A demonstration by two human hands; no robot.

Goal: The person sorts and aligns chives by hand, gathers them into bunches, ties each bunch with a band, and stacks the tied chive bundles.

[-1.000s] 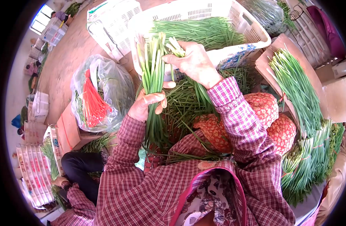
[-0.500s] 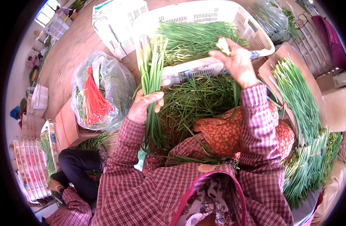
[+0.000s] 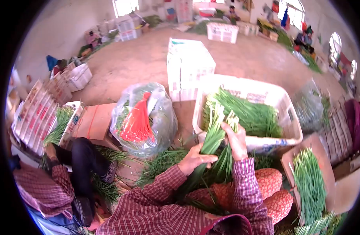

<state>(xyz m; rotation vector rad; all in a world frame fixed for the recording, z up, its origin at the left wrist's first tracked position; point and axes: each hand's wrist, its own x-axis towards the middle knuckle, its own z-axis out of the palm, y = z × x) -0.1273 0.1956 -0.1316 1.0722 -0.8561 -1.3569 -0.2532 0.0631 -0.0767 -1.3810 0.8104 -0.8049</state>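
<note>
Green chives (image 3: 211, 135) stand as a bunch clamped in the left hand (image 3: 193, 159); the right hand (image 3: 235, 139) presses more stalks against it. Probably untied. The white crate (image 3: 283, 117) on the floor holds many loose.

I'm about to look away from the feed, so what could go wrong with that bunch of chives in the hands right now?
1. The left hand grips the bunch low on the stalks, so the tall tops may fan out and stalks slip free.
2. The right hand adds a few stalks beside it; they could sit uneven or drop onto the loose chives below.
3. The bunch leans over the basket rim, where the tops might snag.
</note>
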